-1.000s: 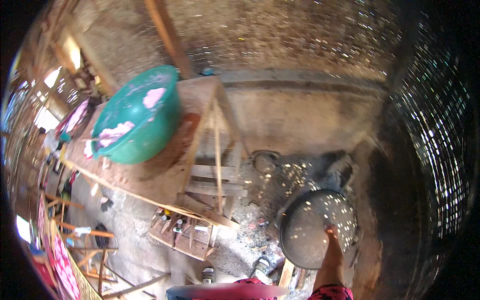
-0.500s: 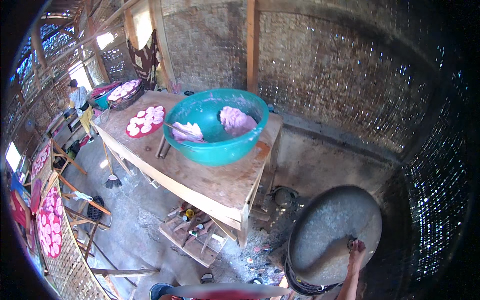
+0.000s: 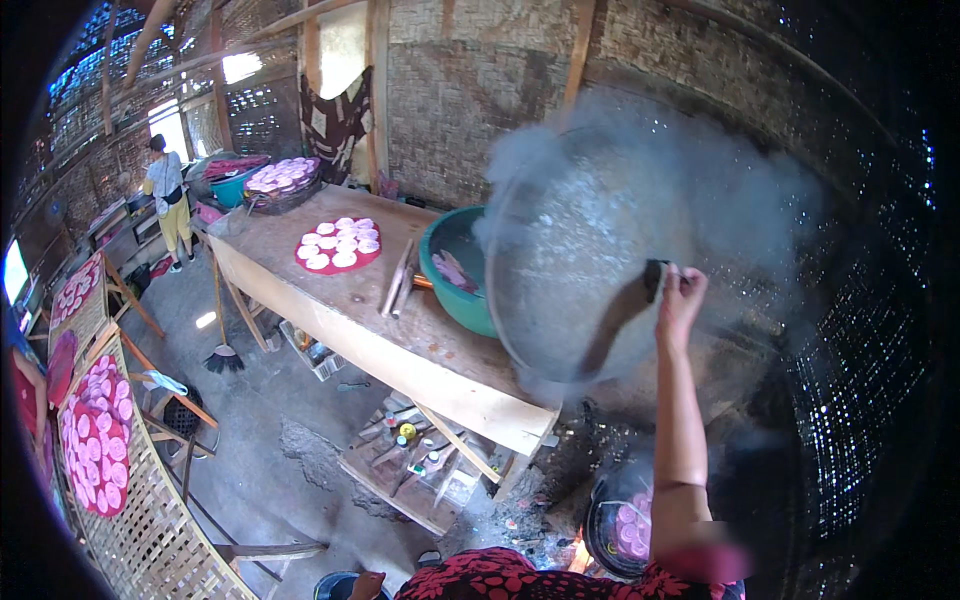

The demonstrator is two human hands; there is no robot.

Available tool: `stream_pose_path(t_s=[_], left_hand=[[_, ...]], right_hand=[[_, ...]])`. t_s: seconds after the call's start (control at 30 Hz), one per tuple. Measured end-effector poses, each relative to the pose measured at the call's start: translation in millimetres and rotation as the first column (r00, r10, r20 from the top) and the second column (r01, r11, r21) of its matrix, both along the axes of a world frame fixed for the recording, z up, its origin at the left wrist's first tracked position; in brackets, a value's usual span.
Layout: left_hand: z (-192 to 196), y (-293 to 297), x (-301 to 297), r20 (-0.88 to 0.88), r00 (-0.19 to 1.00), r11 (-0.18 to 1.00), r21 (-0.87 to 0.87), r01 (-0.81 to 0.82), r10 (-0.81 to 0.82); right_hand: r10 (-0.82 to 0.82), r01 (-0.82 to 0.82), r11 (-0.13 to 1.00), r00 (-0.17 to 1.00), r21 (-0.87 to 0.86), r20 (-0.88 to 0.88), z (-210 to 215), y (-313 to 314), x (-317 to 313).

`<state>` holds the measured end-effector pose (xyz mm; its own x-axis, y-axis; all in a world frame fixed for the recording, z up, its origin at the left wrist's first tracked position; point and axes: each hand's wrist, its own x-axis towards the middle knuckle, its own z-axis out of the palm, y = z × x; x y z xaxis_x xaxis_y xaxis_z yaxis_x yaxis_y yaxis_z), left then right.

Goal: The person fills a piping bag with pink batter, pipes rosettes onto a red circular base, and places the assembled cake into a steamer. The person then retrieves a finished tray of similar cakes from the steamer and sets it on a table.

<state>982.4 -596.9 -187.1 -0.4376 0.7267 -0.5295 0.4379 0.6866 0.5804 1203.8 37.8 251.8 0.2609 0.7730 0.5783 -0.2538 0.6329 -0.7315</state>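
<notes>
My right hand grips the dark handle of a large round metal lid, raised and tilted in front of the table. Steam spreads around the lid. Below my right arm, a black pot sits uncovered with pink round pieces in it, partly hidden by the arm. Flames show at its left side. At the lower edge, part of my left hand appears beside a blue bucket; its fingers cannot be made out.
On the wooden table are a green basin, partly behind the lid, two sticks and a red sheet of pink discs. Beneath lies a low board with wood pieces. A woven rack stands left; a person stands far back.
My right hand has lifted the lid off the pot and up toward the table, and steam has come out. The pink pieces and flames now show. My view has shifted.
</notes>
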Motion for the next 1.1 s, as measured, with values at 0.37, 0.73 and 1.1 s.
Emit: stream_pose_path(t_s=[0.37,0.73,1.1], left_hand=[[-15.7,-21.9,-43.6,0.062,0.992,0.994,0.0,-0.111,0.111],[-24.2,-14.4,-72.1,0.089,0.994,0.998,-0.021,-0.059,0.061],[-38.4,-18.2,-90.1,0.099,0.995,0.999,-0.052,-0.018,0.023]], right_hand=[[-0.1,0.155,0.978,0.938,-0.143,0.333,-46.1,14.9,-199.8],[-0.139,0.333,0.936,0.645,-0.113,0.751,-61.8,26.2,-207.9],[-0.146,0.338,0.941,0.434,-0.011,0.889,-50.8,-16.7,-195.7]])
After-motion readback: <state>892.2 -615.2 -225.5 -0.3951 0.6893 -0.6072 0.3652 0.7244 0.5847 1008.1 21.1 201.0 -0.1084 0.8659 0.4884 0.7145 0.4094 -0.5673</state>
